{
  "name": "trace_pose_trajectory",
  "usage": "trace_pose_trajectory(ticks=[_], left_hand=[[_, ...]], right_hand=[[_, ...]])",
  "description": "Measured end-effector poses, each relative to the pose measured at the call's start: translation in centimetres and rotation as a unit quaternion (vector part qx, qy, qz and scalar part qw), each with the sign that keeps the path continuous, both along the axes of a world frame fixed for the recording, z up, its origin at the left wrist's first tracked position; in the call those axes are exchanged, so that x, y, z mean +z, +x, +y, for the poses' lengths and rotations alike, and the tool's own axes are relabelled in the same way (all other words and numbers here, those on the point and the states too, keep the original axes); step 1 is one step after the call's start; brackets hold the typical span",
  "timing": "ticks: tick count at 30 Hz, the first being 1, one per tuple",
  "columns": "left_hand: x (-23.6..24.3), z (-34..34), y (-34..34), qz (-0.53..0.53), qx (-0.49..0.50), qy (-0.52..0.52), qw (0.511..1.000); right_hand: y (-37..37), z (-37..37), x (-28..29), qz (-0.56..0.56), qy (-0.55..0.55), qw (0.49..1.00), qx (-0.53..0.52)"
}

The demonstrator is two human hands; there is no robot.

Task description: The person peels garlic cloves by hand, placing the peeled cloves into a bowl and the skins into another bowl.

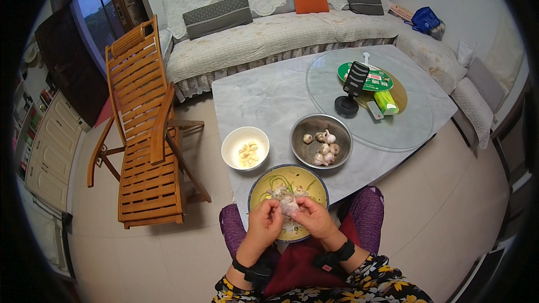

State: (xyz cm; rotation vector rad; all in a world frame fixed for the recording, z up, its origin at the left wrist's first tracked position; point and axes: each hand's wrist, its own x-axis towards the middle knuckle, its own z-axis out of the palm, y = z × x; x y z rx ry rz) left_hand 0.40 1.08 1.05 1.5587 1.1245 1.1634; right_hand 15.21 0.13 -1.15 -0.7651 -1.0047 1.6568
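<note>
Both my hands are over a yellow bowl with a dark rim (323, 182), which holds papery garlic skins and green strands. Between my fingertips is a whitish-purple garlic bulb (289, 206), its skin loose. My left hand (266, 221) pinches it from the left, and my right hand (315, 219) grips its right side. Beyond the yellow bowl, a steel bowl (300, 154) contains several unpeeled garlic bulbs (324, 148). To its left, a white bowl (229, 150) has several peeled garlic cloves (248, 154) in it.
The bowls stand on a grey marble-look table (247, 98) with a glass turntable (387, 134). On the glass are a black phone stand (349, 98), a green fan (373, 81), a remote (375, 110) and a yellow-green packet (386, 102). A wooden recliner (143, 129) stands left; a sofa (269, 39) lies beyond.
</note>
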Motion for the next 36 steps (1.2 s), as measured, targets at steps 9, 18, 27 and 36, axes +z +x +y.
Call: trace_pose_trajectory(ticks=[9,18,27,36], left_hand=[[1.3,-0.8,1.1,0.13,0.015,0.185,0.974],[1.2,-0.8,1.4,0.183,-0.061,0.172,0.966],[0.5,-0.4,0.5,0.25,-0.066,0.19,0.947],[2.1,-1.1,1.2,0.2,-0.042,0.217,0.955]], right_hand=[[0.3,0.3,-0.3,0.059,0.009,0.996,-0.064],[0.6,0.7,-1.6,0.14,-0.084,0.984,-0.065],[1.4,1.0,1.5,0.116,-0.095,0.979,-0.137],[1.8,-0.2,0.0,-0.063,0.068,0.996,0.018]])
